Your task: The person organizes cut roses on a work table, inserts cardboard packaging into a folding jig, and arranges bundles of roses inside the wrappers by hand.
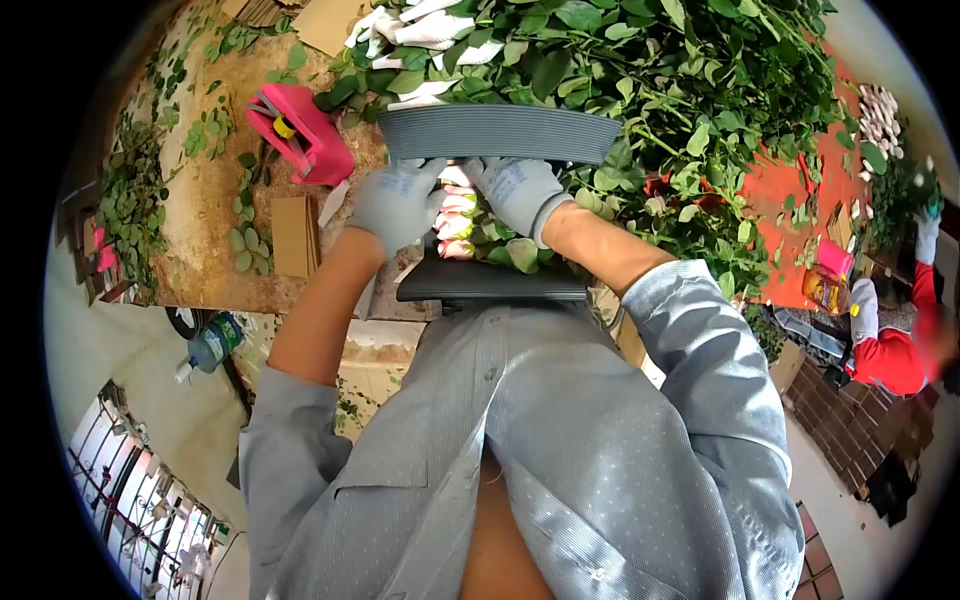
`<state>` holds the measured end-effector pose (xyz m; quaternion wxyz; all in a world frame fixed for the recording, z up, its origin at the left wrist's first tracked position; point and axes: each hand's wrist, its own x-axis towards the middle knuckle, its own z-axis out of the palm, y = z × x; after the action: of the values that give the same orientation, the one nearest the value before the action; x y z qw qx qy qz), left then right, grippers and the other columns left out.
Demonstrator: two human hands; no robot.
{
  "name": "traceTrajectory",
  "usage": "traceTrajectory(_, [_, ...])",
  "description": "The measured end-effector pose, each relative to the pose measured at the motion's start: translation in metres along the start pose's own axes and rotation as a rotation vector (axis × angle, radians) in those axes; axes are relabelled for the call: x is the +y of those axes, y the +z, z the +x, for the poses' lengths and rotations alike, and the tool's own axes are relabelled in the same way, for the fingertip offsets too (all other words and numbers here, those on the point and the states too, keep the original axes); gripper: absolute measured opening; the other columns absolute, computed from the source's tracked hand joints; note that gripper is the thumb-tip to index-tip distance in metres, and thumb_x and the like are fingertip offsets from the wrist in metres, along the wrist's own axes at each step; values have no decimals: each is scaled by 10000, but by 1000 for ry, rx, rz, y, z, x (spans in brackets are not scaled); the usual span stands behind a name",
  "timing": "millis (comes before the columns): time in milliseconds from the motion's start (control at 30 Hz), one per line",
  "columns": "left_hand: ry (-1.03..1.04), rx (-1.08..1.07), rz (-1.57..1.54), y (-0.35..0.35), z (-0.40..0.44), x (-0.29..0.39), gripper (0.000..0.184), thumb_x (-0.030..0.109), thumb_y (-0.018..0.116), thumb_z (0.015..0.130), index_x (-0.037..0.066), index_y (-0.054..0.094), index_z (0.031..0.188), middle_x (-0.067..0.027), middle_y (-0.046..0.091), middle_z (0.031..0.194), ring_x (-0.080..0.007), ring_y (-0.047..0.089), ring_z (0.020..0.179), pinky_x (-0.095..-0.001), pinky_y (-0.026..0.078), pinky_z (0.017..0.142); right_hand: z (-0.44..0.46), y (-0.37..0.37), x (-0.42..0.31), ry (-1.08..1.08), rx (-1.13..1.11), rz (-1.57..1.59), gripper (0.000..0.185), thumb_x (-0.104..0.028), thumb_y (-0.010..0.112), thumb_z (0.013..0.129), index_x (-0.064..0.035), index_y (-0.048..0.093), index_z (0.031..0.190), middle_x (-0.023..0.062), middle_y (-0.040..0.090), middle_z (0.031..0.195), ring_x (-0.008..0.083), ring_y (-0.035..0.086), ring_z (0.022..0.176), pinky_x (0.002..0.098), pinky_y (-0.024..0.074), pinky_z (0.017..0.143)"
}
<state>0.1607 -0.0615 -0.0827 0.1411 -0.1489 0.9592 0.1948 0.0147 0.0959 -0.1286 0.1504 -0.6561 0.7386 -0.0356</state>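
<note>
Grey gloves cover both my hands. My left hand [397, 205] bends its fingers in at the near edge of a dark grey ribbed panel [500, 133], its thumb side beside a row of pink-and-white roses [456, 225]. Across from it, my right hand [515, 192] is closed at the same edge, to the right of the flowers. The fingertips of both are partly hidden, so what they grip does not show. The roses lie between the ribbed panel and a second dark panel [490, 282] close to my body, with green leaves beside them.
A pink tape dispenser [302, 135] and brown cardboard pieces [294, 236] lie on the table at left. Leafy stems [690, 110] heap up at right, white-wrapped bundles [435, 30] behind. Another person in red sleeves [890, 362] works at far right. A plastic bottle [215, 340] is lower left.
</note>
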Motion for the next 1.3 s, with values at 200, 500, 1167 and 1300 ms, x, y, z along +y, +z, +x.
traceTrajectory(200, [79,30,249,47,17,-30,281,166,592,904,101,630,1174,-120,722,853,-329,712,824,-473,538,677,0,8,3,46,-16,83,285,-136,536,960,-46,564,1228,174,701,1064,337,733,896,472,586,701])
traceTrajectory(500, [-219,-82,373,14,-9,-78,185,184,580,909,95,665,1048,-122,708,954,-323,709,852,-462,553,713,-2,10,2,55,28,22,328,-122,533,950,-87,549,1276,149,664,1129,316,720,915,443,585,735])
traceTrajectory(1167, [200,-267,-236,6,-40,10,511,212,548,983,123,497,1483,-122,428,1578,-369,620,1207,-447,495,1036,10,-18,-15,46,-121,3,334,-153,577,933,-94,580,1261,159,657,1143,358,720,955,497,570,735])
traceTrajectory(1300, [197,-271,-228,4,-39,13,526,225,564,979,134,486,1491,-107,429,1579,-371,635,1179,-451,505,1018,9,-13,-10,22,-101,29,343,-153,603,918,-99,581,1257,158,654,1152,360,716,958,497,572,746])
